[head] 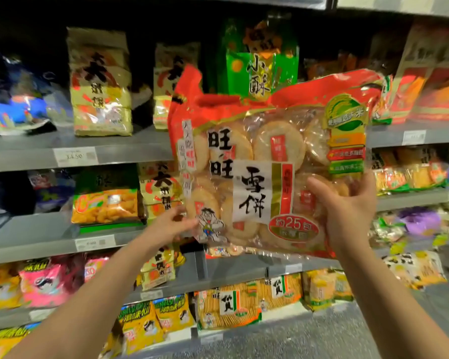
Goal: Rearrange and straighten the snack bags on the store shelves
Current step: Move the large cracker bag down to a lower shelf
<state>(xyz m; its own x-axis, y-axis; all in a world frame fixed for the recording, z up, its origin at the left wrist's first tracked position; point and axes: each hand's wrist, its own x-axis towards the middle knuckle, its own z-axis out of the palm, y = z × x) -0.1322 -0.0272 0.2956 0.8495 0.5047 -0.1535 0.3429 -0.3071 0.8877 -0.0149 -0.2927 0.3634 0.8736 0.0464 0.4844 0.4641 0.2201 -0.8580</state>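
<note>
A large red and clear bag of round rice crackers [267,161] hangs upright in front of the shelves, held in the air by both hands. My right hand [347,211] grips its lower right edge, fingers wrapped over the front. My left hand [171,224] pinches its lower left corner. Behind the bag's top stands a green snack bag [259,60] on the upper grey shelf [140,151]. The held bag hides the stock directly behind it.
Two beige bags [100,81] stand on the upper shelf at left, blue bags [13,107] lie beside them. An orange bag [105,206] sits on the middle shelf [36,244]. Yellow and pink bags [44,281] fill the lower shelves. Red bags [436,92] stand at upper right.
</note>
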